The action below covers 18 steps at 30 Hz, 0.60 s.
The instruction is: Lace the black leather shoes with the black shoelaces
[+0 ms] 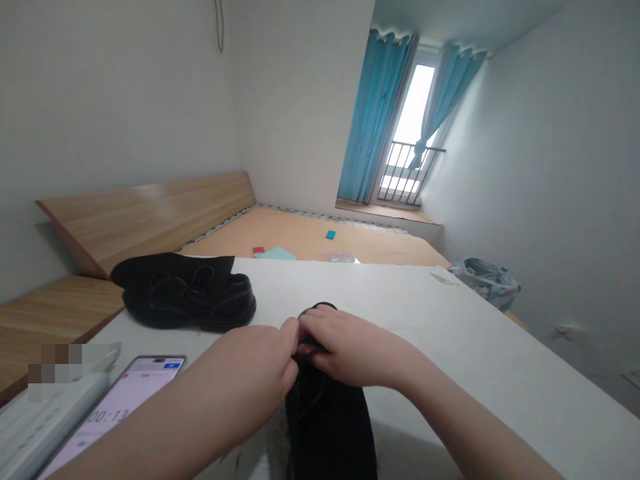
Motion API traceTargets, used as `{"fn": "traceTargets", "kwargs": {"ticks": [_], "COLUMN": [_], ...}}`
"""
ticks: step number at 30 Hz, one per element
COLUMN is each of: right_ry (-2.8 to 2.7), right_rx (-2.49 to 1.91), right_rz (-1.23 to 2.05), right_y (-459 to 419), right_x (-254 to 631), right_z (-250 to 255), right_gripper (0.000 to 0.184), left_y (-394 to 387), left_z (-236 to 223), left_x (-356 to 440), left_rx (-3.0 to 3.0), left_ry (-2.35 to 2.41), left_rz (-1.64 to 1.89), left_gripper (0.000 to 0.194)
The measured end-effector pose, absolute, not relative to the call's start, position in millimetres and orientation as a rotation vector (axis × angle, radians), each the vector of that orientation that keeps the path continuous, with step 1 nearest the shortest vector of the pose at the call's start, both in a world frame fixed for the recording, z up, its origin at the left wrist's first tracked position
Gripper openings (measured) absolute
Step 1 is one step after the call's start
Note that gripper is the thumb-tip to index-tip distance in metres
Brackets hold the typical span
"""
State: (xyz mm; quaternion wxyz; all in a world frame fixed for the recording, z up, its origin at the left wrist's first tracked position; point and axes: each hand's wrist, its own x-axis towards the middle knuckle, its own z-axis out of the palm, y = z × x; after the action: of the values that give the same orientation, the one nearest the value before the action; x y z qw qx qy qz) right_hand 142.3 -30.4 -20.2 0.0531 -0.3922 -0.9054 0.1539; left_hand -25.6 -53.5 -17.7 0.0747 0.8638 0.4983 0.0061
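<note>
A black lace-up shoe (333, 427) stands on the white table right in front of me, its far end partly covered by my hands. My left hand (267, 360) is closed, thumb and fingers pinched at the shoe's lacing. Meeting it there, my right hand (345, 343) has its fingers curled around a dark shoelace (307, 355). Between the fingers the lace is mostly hidden. A second black shoe (195, 300) lies sideways at the left of the table, with lace loops showing on it.
A phone (145, 387) with a running timer lies at the left, beside a white box-like object (65, 427). The white table (450, 340) meets a wooden bed platform (300, 223) bearing small coloured items. A fabric basket (485, 280) stands past the table's right edge.
</note>
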Motion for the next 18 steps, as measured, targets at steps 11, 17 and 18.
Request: {"fn": "traceTargets", "kwargs": {"ticks": [11, 17, 18], "right_ry": [-2.459, -2.668, -2.693], "right_rx": [-1.576, -1.639, -1.568], "right_rz": [1.089, 1.172, 1.208], "right_y": [23, 20, 18], "right_x": [236, 233, 228], "right_z": [-1, -6, -6], "right_gripper": [0.034, 0.051, 0.048], "left_y": [-50, -48, -48], "left_z": [-16, -18, -17], "left_x": [-15, -13, -13], "left_rx": [2.619, 2.572, 2.572], "left_ry": [1.409, 1.453, 1.443], "left_rz": [0.028, -0.050, -0.034], "left_gripper": [0.026, 0.022, 0.022]}}
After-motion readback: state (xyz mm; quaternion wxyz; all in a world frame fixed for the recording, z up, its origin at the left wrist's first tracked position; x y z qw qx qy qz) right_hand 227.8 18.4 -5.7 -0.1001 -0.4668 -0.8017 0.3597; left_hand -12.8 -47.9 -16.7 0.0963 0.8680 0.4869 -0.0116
